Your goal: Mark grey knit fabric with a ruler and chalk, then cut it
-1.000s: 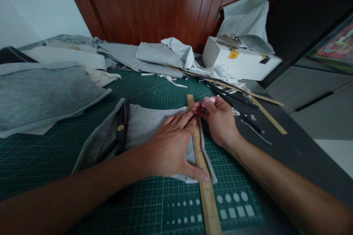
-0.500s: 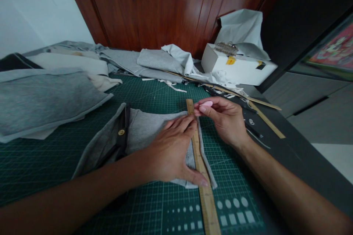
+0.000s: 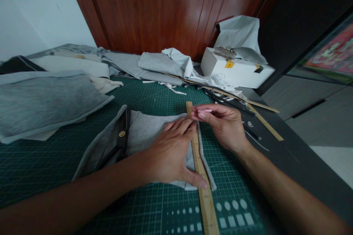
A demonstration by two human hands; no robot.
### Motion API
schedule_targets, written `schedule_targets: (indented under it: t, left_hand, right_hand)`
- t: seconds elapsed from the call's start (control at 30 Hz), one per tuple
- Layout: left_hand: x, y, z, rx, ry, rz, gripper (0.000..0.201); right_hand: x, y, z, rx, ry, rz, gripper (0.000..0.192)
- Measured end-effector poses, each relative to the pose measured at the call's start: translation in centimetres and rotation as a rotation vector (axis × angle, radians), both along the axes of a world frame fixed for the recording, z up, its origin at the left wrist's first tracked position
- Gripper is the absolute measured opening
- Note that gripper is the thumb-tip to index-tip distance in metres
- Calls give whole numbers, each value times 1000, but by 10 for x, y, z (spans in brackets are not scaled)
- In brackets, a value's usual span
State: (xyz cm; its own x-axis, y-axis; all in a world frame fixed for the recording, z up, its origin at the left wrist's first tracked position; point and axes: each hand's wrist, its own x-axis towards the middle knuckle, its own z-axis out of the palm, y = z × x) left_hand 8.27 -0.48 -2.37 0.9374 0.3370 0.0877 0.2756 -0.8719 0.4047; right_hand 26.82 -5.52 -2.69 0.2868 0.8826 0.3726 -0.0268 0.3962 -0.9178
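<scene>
A soft, limp grey cloth on the green cutting mat is pinned flat under the spread left hand beside a stiff wooden ruler, while thin pink chalk, likely brittle, is pinched in the right hand.

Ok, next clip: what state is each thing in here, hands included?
Left hand: flat, pressing the grey fabric and ruler down.
Right hand: pinching a pink chalk piece at the ruler's far end.
Long wooden ruler: flat across the fabric edge.
Grey fabric piece: spread on the green cutting mat.
White cardboard box: lid flap up.
</scene>
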Motion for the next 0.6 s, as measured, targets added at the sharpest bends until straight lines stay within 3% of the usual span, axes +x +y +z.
schedule_targets:
  t: [0.17, 0.33, 0.47, 0.6]
  left_hand:
    - [1, 1, -2, 24, -34, -4, 123]
    - [1, 2, -4, 21, -47, 0, 131]
    - [2, 2, -8, 7, -90, -16, 134]
    - [1, 2, -10, -20, -98, -11, 126]
  right_hand:
    - [-1, 0, 12, -52, 145, -42, 17]
    - [-20, 0, 17, -100, 261, 38, 22]
    - [-30, 2, 6, -160, 87, 13, 22]
    - [-28, 1, -2, -84, -125, -77, 21]
